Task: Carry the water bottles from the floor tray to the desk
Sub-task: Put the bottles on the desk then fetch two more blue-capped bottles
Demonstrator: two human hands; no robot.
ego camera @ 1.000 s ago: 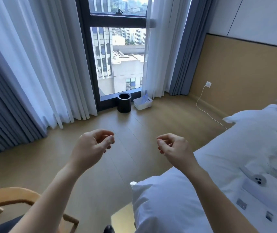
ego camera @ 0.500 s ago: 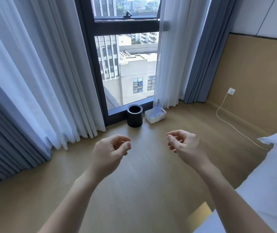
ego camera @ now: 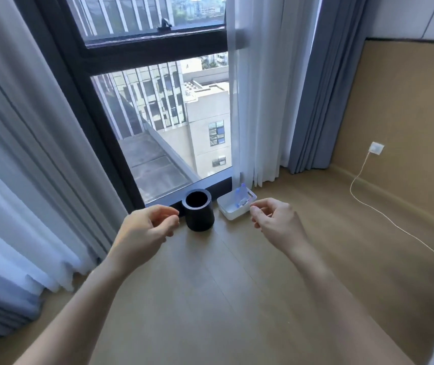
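Water bottles [ego camera: 240, 197] in tray [ego camera: 230, 213] nearer now; left hand [ego camera: 144, 229], right hand [ego camera: 280, 223] still empty.

Bright daylight from window [ego camera: 157, 122]; soft, edges warped.

Smooth matt wood-look floor [ego camera: 210, 299]; white plastic tray [ego camera: 230, 209]; clear plastic water bottles [ego camera: 240, 197]; matt black bin [ego camera: 200, 216]; sheer white cloth curtains [ego camera: 258, 101].

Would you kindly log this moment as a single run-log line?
stage: before pickup | left hand: empty, loosely curled | right hand: empty, loosely curled | water bottles: in floor tray beside black bin
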